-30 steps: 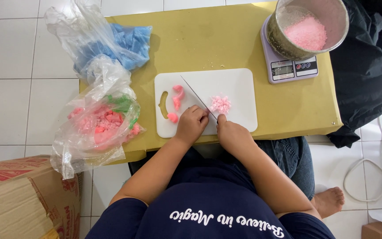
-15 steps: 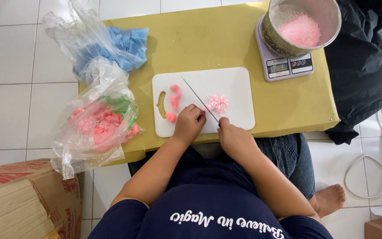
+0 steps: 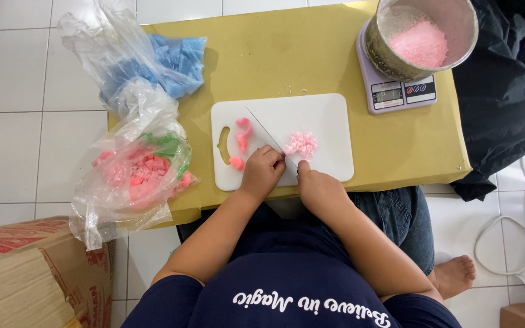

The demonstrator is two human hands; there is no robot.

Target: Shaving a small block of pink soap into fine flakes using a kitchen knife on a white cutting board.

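Yellow desk (image 3: 311, 61): white cutting board (image 3: 329, 121); right hand (image 3: 322, 189) grip closed on knife (image 3: 267, 132); left hand (image 3: 262, 173) fingers curled beside pink pieces (image 3: 242, 141).

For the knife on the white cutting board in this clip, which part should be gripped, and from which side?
Probably the handle end of the knife, approached from the person's side of the white cutting board. The thin blade slants up and away toward the board's far left, so its near end, between the left hand and right hand, is where the handle would lie. The hands hide the handle itself.

smooth white plastic cutting board (image 3: 311, 121), shiny metal pot (image 3: 396, 61), crinkled clear plastic bags (image 3: 123, 67).
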